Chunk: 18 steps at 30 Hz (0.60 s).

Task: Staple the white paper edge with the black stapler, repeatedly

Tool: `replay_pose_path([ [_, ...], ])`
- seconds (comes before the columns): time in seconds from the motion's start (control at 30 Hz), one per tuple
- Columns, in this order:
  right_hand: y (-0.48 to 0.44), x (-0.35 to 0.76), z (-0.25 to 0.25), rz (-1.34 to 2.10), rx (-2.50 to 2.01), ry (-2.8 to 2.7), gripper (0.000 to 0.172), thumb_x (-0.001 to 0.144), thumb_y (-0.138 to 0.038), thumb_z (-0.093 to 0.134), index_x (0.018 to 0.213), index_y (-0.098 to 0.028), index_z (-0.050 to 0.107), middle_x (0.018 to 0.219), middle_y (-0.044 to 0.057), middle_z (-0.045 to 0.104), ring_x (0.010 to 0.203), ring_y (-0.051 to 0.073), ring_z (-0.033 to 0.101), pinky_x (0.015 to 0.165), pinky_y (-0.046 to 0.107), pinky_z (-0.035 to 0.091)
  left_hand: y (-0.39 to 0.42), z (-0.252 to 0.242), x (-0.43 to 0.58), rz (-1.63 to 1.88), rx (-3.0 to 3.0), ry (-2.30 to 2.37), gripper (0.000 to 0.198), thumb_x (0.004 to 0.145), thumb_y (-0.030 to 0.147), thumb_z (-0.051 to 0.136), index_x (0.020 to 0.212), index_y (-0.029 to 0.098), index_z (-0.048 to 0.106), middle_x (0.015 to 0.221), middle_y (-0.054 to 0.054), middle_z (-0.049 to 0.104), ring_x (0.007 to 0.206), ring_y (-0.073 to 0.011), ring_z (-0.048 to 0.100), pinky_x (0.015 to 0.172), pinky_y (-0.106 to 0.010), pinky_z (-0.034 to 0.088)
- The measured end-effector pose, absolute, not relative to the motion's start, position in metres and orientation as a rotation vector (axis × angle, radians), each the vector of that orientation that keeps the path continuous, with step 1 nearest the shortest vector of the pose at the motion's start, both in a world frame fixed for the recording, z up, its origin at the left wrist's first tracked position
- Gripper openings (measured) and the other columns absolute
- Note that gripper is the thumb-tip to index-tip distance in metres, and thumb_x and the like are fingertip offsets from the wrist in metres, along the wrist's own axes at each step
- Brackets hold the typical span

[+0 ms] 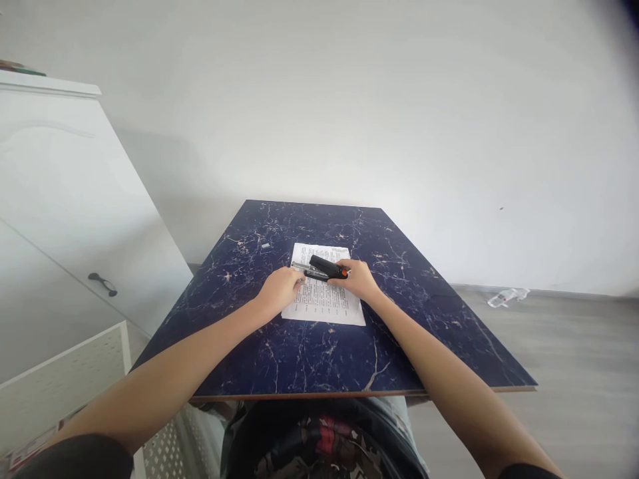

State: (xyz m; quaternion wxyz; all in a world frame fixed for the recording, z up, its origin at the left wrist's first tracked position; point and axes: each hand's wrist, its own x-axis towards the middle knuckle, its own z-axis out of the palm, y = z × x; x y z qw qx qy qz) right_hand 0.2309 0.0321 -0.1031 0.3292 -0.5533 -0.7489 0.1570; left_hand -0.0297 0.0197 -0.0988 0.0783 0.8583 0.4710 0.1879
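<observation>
Dark blue marble-patterned tabletop carries one printed sheet of paper, lying flat near the centre of the board, slightly toward its 12 o'clock edge. A black stapler with an orange end rests across the upper part of the sheet, body running roughly from 10 o'clock to 4 o'clock. The left hand sits at the sheet's 9 o'clock edge, fingers curled down onto the paper and touching the stapler's metal front end; whether it pinches the tool or only steadies the paper cannot be told. The right hand is at the 3 o'clock side, fingers closed around the orange rear end of the stapler. The stapler appears hinged partly open, its top arm lifted off the base, though the detail is small. Judged from this arrangement, the work is in an early to middle stage: tool and paper are brought together and both hands are in position, but no staple is visible in the sheet. A small pale object lies on the board at about 10 o'clock from the sheet, well apart from both hands.
</observation>
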Motion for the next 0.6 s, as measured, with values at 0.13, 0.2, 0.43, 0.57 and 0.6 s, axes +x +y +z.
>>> replay_pose_path([
  [0.13, 0.033, 0.232, -0.104, 0.449, -1.443, -1.967, 0.033, 0.067, -0.035, 0.090, 0.093, -0.021, 0.077, 0.085, 0.003, 0.076, 0.080, 0.022, 0.068, 0.074, 0.033, 0.050, 0.019, -0.101, -0.030, 0.644, 2.610, 1.431, 0.024, 0.089, 0.007, 0.058, 0.101, 0.021, 0.073, 0.097, -0.008, 0.075, 0.097, -0.0282, 0.067, 0.082, -0.040, 0.053],
  [0.2, 0.033, 0.233, -0.102, 0.473, -1.397, -1.936, 0.042, 0.067, -0.040, 0.091, 0.102, -0.022, 0.076, 0.096, 0.005, 0.077, 0.089, 0.024, 0.069, 0.078, 0.036, 0.052, 0.017, -0.098, -0.029, 0.737, 2.621, 1.384, 0.022, 0.090, 0.006, 0.056, 0.100, 0.021, 0.068, 0.095, -0.007, 0.072, 0.096, -0.0268, 0.065, 0.079, -0.038, 0.052],
  [0.43, 0.019, 0.232, -0.086, 0.194, -0.996, -1.824, 0.030, 0.091, -0.051, 0.073, 0.105, -0.026, 0.075, 0.108, 0.008, 0.072, 0.103, 0.026, 0.065, 0.091, 0.045, 0.053, 0.001, -0.086, -0.020, 1.075, 2.576, 1.096, 0.017, 0.094, 0.006, 0.050, 0.101, 0.022, 0.049, 0.096, -0.003, 0.060, 0.086, -0.0180, 0.058, 0.070, -0.030, 0.045],
  [0.57, 0.010, 0.221, -0.080, 0.181, -0.701, -2.026, 0.031, 0.089, -0.050, 0.076, 0.111, -0.027, 0.076, 0.104, 0.008, 0.073, 0.100, 0.026, 0.066, 0.090, 0.045, 0.055, -0.006, -0.087, -0.015, 1.207, 2.658, 0.898, 0.013, 0.099, 0.009, 0.045, 0.097, 0.022, 0.045, 0.092, -0.002, 0.056, 0.087, -0.0174, 0.056, 0.075, -0.030, 0.046],
  [0.6, 0.008, 0.218, -0.079, 0.183, -0.649, -2.057, 0.028, 0.090, -0.047, 0.076, 0.110, -0.028, 0.077, 0.102, 0.007, 0.074, 0.098, 0.025, 0.067, 0.088, 0.044, 0.056, -0.006, -0.087, -0.015, 1.232, 2.676, 0.860, 0.013, 0.100, 0.009, 0.044, 0.096, 0.022, 0.044, 0.091, -0.002, 0.056, 0.086, -0.0173, 0.055, 0.076, -0.031, 0.047],
])
